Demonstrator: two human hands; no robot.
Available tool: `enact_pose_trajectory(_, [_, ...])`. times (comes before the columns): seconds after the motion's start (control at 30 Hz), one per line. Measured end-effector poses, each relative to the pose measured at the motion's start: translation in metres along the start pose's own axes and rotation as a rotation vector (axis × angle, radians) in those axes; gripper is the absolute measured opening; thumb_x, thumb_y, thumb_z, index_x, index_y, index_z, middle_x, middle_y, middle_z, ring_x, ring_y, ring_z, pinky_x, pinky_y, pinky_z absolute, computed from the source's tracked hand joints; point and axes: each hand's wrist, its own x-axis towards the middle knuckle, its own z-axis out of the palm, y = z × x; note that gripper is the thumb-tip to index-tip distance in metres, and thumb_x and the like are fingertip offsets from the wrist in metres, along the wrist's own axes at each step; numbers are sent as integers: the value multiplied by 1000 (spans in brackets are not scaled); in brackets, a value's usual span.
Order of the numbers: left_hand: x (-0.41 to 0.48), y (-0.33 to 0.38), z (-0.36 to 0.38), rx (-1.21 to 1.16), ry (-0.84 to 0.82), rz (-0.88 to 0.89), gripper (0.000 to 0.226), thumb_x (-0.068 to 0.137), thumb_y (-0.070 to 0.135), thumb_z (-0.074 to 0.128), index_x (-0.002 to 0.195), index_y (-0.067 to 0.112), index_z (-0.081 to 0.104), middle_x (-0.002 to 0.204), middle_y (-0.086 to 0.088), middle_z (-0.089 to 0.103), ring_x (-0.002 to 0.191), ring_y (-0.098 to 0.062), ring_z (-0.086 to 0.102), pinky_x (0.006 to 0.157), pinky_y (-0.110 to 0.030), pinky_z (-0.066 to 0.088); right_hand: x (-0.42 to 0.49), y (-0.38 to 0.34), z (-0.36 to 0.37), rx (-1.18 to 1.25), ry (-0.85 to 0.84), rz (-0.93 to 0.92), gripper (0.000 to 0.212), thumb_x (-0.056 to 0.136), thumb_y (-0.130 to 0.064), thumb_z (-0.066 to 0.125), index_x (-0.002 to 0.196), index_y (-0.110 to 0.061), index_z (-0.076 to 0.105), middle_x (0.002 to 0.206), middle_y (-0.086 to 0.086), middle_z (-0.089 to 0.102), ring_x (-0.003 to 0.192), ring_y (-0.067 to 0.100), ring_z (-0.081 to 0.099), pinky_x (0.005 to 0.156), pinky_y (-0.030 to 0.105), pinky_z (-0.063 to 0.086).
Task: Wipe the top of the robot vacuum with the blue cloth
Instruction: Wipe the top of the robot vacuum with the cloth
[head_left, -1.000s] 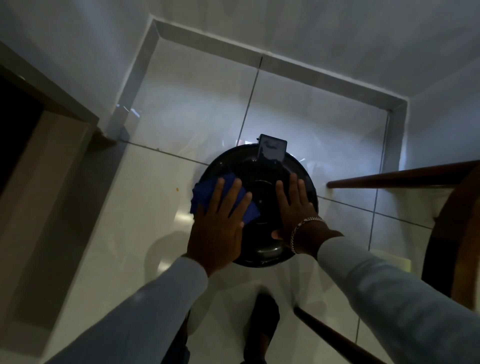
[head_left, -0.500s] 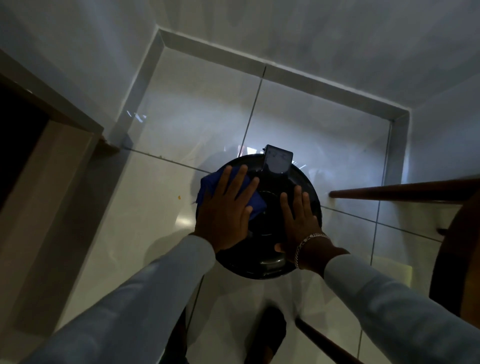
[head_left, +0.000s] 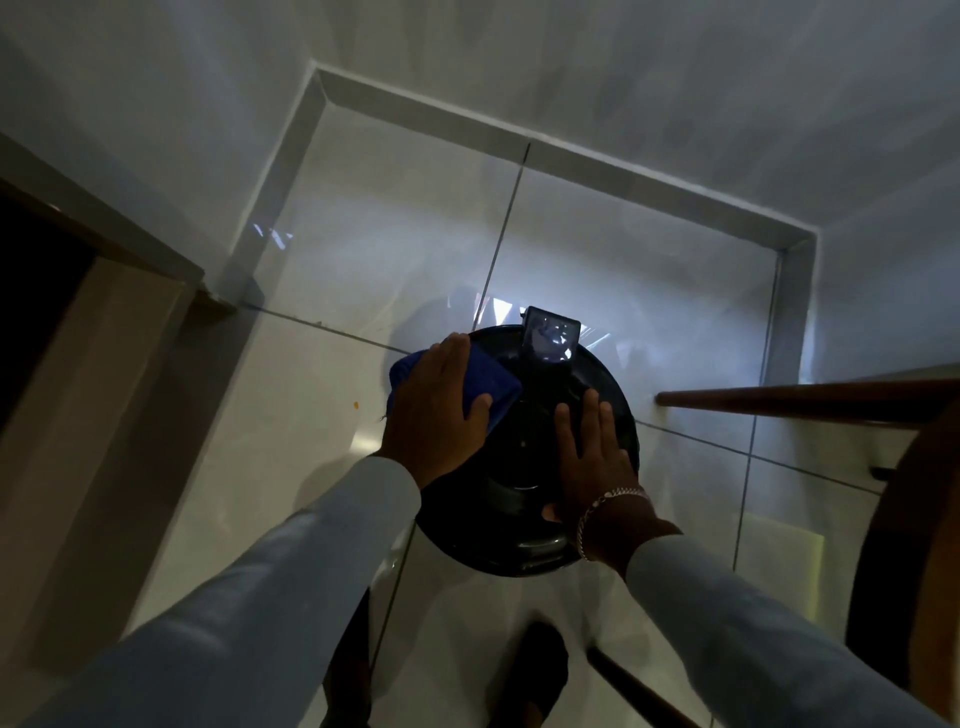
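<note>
A round black robot vacuum (head_left: 524, 467) sits on the glossy tiled floor, with a small raised dark module (head_left: 550, 340) at its far edge. My left hand (head_left: 441, 410) lies flat on the folded blue cloth (head_left: 493, 387), pressing it onto the vacuum's far-left top. The cloth sticks out past my fingers on both sides. My right hand (head_left: 592, 457), with a bracelet at the wrist, rests flat with fingers spread on the vacuum's right side. It holds nothing.
White walls and a skirting board (head_left: 545, 140) close the corner beyond the vacuum. A wooden door frame (head_left: 104, 249) stands at left. Dark wooden furniture rails (head_left: 805, 397) reach in from the right. My dark shoe (head_left: 535, 670) is near the bottom.
My left hand has slid the blue cloth away from me, from the vacuum's near-left top to its far-left edge. My right hand has stayed on the right side.
</note>
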Motion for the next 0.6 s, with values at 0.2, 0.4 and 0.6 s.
enact_pose_trajectory(0.2, [-7, -2, -7, 19, -4, -63, 69, 88, 28, 57, 145, 8, 24, 150, -15, 38, 137, -33, 36, 112, -42, 32, -3, -3, -6, -10, -18, -12, 118, 73, -37, 73, 143, -18, -21, 152, 15, -31, 140, 35, -25, 113, 59, 13])
enact_pose_trajectory(0.4, [-55, -2, 0, -58, 53, -141, 72, 87, 21, 59, 147, 9, 20, 154, -14, 29, 142, -32, 28, 116, -43, 27, 0, 1, -2, -17, -10, -16, 120, 72, -38, 73, 143, -19, -21, 152, 14, -32, 140, 35, -26, 113, 59, 13])
enact_pose_trajectory(0.6, [-89, 25, 15, -156, 74, -209, 62, 86, 22, 35, 145, 7, 25, 158, -12, 19, 147, -29, 13, 121, -42, 16, 1, 5, 0, -6, -2, -30, 122, 70, -40, 74, 143, -22, -22, 152, 11, -33, 140, 32, -26, 113, 57, 14])
